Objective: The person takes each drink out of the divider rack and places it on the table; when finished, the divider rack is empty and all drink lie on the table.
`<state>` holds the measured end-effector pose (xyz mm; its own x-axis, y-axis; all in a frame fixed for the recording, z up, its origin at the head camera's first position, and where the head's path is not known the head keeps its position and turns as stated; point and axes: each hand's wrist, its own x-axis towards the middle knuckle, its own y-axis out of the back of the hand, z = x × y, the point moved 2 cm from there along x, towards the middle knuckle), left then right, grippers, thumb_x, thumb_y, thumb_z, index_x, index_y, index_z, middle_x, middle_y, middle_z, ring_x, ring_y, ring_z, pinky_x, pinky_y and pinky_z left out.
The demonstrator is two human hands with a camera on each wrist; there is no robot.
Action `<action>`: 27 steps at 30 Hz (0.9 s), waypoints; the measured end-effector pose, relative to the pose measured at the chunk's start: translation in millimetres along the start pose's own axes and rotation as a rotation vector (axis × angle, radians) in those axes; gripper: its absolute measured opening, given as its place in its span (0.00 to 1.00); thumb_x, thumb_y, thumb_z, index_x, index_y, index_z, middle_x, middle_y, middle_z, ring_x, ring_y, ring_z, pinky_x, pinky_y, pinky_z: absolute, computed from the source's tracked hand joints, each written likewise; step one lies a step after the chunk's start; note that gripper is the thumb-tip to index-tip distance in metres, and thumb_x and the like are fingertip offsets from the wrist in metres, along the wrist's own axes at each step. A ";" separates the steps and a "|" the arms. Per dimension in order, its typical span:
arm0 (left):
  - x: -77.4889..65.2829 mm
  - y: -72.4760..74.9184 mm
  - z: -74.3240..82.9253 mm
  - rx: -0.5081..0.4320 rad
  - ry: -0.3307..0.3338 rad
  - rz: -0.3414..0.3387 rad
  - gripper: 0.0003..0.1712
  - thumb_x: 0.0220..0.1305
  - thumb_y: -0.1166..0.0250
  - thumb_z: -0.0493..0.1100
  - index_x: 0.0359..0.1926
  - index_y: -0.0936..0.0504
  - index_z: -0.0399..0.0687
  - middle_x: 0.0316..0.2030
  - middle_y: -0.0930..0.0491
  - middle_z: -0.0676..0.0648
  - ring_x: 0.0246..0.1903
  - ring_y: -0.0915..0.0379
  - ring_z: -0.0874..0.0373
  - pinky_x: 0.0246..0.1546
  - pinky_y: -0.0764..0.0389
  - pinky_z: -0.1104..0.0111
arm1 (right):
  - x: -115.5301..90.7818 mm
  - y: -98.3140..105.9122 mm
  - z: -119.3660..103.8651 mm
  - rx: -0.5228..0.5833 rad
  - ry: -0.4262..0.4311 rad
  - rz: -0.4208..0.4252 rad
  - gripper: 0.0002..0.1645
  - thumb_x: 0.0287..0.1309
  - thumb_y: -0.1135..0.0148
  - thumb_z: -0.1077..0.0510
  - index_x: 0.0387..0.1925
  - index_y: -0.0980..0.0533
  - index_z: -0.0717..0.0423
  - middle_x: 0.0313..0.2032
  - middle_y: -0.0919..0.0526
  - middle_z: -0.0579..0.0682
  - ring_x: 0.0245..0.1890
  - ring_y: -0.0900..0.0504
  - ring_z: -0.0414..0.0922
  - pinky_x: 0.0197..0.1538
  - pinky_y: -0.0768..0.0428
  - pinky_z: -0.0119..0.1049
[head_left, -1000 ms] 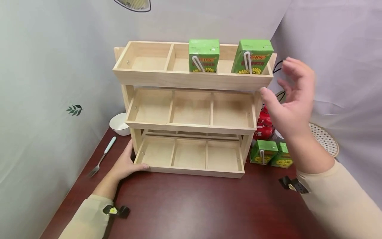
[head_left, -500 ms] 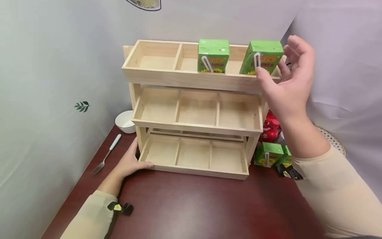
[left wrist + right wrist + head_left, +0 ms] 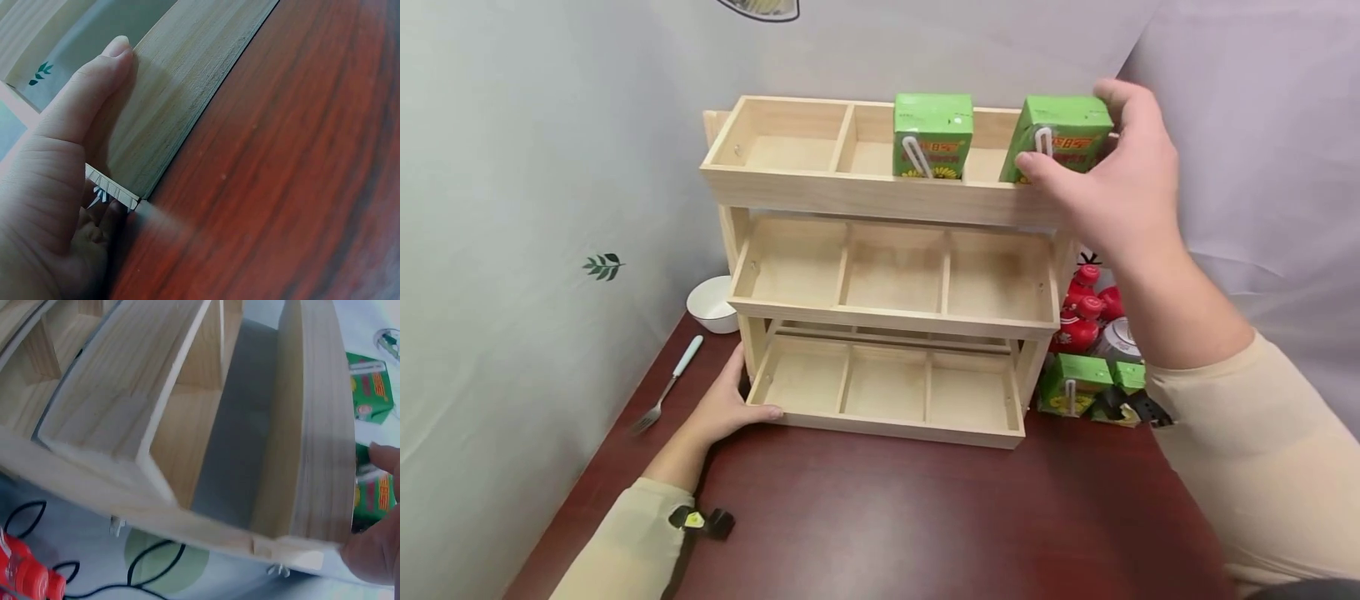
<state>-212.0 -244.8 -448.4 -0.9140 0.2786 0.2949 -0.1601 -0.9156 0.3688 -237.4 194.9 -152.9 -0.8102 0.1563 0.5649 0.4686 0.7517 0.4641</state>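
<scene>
A three-tier wooden shelf (image 3: 880, 192) with divided trays stands on the table. My left hand (image 3: 724, 406) holds the lower left corner of its bottom tray, thumb along the front board and fingers round the side; the left wrist view shows this close up. At the top right, my right hand (image 3: 1123, 183) grips a green drink carton (image 3: 1067, 112), thumb across its front and fingers at its far side. This carton leans in the right compartment. A second green carton (image 3: 932, 117), with a white straw on its front, sits in the top middle compartment.
Right of the shelf stand more green cartons (image 3: 1078, 375), red bottles (image 3: 1077, 332) and a silver-topped can (image 3: 1120, 337). On the left lie a white bowl (image 3: 713, 304) and a fork (image 3: 670, 382) with a pale handle. Fabric walls (image 3: 512, 208) enclose the table.
My right hand has moved up and left from beside the shelf onto the right-hand carton and grips it. My left hand stays on the bottom tray's corner. The view has shifted slightly.
</scene>
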 end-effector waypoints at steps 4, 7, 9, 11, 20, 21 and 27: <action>0.5 -1.2 0.2 0.003 0.005 -0.002 0.73 0.33 0.17 0.35 0.76 0.55 0.52 0.68 0.43 0.38 0.62 0.40 0.39 0.56 0.34 0.70 | 4.5 5.5 6.5 0.103 0.019 -0.036 0.44 0.44 0.23 0.56 0.63 0.34 0.47 0.52 0.24 0.45 0.44 0.25 0.39 0.47 0.31 0.26; -0.6 -0.1 0.6 0.011 0.010 0.008 0.74 0.33 0.17 0.35 0.76 0.55 0.53 0.69 0.43 0.38 0.62 0.40 0.39 0.56 0.35 0.71 | 5.2 6.6 9.5 0.215 0.030 -0.051 0.43 0.43 0.23 0.62 0.62 0.33 0.49 0.51 0.22 0.48 0.42 0.24 0.40 0.42 0.32 0.27; -1.1 0.6 1.0 0.013 0.013 0.009 0.73 0.33 0.17 0.35 0.76 0.55 0.54 0.69 0.43 0.39 0.62 0.40 0.40 0.56 0.35 0.70 | 5.4 6.2 11.0 0.310 0.037 -0.054 0.42 0.41 0.23 0.66 0.60 0.31 0.52 0.50 0.20 0.50 0.42 0.23 0.42 0.43 0.30 0.27; -0.9 0.9 1.0 0.014 0.017 0.007 0.73 0.33 0.17 0.35 0.76 0.55 0.54 0.69 0.43 0.39 0.62 0.40 0.40 0.56 0.34 0.70 | 6.2 6.5 12.5 0.381 0.046 -0.052 0.41 0.40 0.23 0.69 0.58 0.30 0.54 0.49 0.20 0.52 0.43 0.21 0.44 0.44 0.27 0.27; -2.0 0.7 0.0 0.006 0.014 0.004 0.73 0.33 0.17 0.35 0.76 0.55 0.52 0.69 0.44 0.38 0.63 0.41 0.39 0.57 0.34 0.69 | 4.9 6.7 18.0 0.465 0.089 -0.027 0.35 0.44 0.27 0.71 0.57 0.25 0.56 0.48 0.18 0.55 0.44 0.19 0.45 0.50 0.24 0.29; -2.1 0.7 0.0 0.003 0.013 0.004 0.73 0.33 0.17 0.34 0.76 0.55 0.51 0.69 0.44 0.38 0.63 0.41 0.39 0.57 0.34 0.70 | 3.7 6.6 17.5 0.494 0.100 -0.020 0.34 0.44 0.27 0.72 0.57 0.24 0.58 0.47 0.18 0.56 0.44 0.19 0.45 0.50 0.24 0.30; -0.3 0.5 -0.2 -0.020 0.002 0.001 0.73 0.33 0.17 0.34 0.76 0.55 0.52 0.69 0.43 0.38 0.61 0.40 0.38 0.56 0.32 0.68 | -5.4 5.1 12.6 0.713 0.171 0.028 0.28 0.40 0.30 0.77 0.49 0.20 0.65 0.43 0.17 0.61 0.43 0.18 0.49 0.51 0.23 0.33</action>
<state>-211.9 -245.4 -448.5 -0.9150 0.2767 0.2936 -0.1663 -0.9217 0.3505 -235.1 206.0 -162.2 -0.7076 0.1230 0.6958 0.0980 0.9923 -0.0757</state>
